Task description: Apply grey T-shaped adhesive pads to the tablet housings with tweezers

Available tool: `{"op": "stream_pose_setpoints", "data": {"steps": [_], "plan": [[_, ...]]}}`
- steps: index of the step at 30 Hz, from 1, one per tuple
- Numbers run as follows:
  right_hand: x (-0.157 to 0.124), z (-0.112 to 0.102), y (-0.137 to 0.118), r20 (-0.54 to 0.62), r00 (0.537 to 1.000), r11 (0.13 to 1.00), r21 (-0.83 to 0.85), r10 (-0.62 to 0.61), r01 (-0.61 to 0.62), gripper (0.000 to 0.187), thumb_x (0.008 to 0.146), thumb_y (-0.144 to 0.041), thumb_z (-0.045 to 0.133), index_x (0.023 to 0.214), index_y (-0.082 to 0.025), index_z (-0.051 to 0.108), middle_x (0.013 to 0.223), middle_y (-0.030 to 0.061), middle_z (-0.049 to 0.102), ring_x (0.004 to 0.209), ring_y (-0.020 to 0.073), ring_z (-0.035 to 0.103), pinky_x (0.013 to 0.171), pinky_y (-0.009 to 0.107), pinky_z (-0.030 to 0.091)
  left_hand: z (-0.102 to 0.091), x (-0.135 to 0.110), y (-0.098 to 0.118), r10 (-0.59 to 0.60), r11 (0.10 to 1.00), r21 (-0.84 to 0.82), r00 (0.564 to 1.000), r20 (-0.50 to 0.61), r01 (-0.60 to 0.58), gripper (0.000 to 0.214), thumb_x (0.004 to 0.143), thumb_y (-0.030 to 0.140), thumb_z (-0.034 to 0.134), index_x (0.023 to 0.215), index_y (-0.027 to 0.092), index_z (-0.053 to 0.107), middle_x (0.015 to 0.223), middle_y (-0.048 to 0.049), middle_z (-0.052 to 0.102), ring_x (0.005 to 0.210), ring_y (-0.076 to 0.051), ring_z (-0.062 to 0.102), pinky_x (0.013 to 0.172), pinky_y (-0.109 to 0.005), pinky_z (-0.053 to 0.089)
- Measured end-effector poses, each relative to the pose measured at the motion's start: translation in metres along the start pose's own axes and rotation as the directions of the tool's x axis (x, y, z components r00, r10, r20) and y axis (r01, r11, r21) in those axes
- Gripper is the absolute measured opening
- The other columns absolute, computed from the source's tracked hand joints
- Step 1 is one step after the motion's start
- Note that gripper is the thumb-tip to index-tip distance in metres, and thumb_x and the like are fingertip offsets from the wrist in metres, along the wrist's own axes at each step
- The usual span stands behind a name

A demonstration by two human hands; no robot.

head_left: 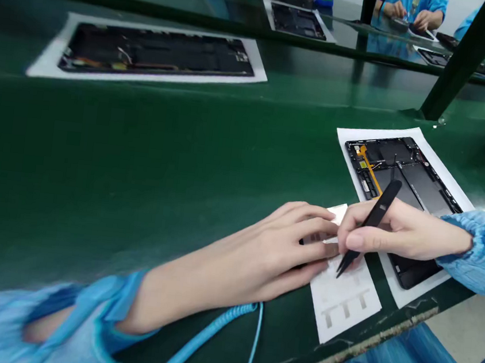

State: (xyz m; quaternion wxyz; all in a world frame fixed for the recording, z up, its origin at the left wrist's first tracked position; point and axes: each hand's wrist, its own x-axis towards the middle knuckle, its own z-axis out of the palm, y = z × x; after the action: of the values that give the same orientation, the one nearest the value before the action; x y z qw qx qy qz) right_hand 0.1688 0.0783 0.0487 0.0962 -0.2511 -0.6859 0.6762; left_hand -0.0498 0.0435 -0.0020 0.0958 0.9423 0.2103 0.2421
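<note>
My right hand [408, 231] grips a pair of black tweezers [381, 206], tips pointing down at a white sheet of small grey adhesive pieces [352, 317]. Flat on the left part of that sheet lies my left hand [276, 248], its fingers stretched out beside the tweezer tips. Whether the tips hold a piece cannot be made out. Under and behind my right wrist is an opened black tablet housing [435, 181] with an orange flex cable, resting on white paper [452, 169]. My hand and sleeve cover part of it.
Another tablet housing [182, 54] lies on white paper on the raised shelf at the back left. A green post [462, 66] rises at the right. A coiled blue cord [213, 331] runs below my left wrist. Co-workers' hands [409, 15] handle similar parts across the bench.
</note>
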Motion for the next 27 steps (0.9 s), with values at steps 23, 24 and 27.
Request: {"op": "stream_pose_setpoints", "data": {"steps": [23,24,27], "plan": [[0.003,0.013,0.013,-0.288,0.939,0.932,-0.354,-0.187,0.077,0.010,0.083,-0.016,0.049,0.072,-0.018,0.049,0.070,-0.0003,0.053,0.058,0.0115,0.057,0.049,0.022,0.045,0.008,-0.005,0.006,-0.104,0.992,-0.069,0.994,-0.025,0.102,0.024,0.102,0.029,0.038,0.101,0.022,0.060,0.111,-0.0034,0.060,0.119,-0.021,0.047,0.102,-0.037,0.039],[0.004,0.014,0.012,-0.286,0.939,0.927,-0.367,-0.191,0.076,0.012,0.082,-0.015,0.048,0.071,-0.018,0.048,0.069,-0.0004,0.053,0.058,0.0115,0.057,0.049,0.022,0.045,0.008,-0.005,0.007,-0.108,0.992,-0.070,0.994,-0.022,0.107,0.024,0.102,0.029,0.038,0.102,0.022,0.060,0.112,-0.0031,0.059,0.120,-0.021,0.046,0.102,-0.037,0.038],[0.005,0.013,0.010,-0.276,0.942,0.922,-0.381,-0.191,0.075,0.015,0.082,-0.012,0.046,0.068,-0.018,0.047,0.066,-0.0008,0.051,0.057,0.0116,0.056,0.049,0.022,0.044,0.008,-0.005,0.007,-0.094,0.993,-0.072,0.995,-0.027,0.092,0.024,0.102,0.028,0.037,0.106,0.022,0.060,0.112,-0.0028,0.059,0.120,-0.021,0.045,0.102,-0.037,0.037]]}}
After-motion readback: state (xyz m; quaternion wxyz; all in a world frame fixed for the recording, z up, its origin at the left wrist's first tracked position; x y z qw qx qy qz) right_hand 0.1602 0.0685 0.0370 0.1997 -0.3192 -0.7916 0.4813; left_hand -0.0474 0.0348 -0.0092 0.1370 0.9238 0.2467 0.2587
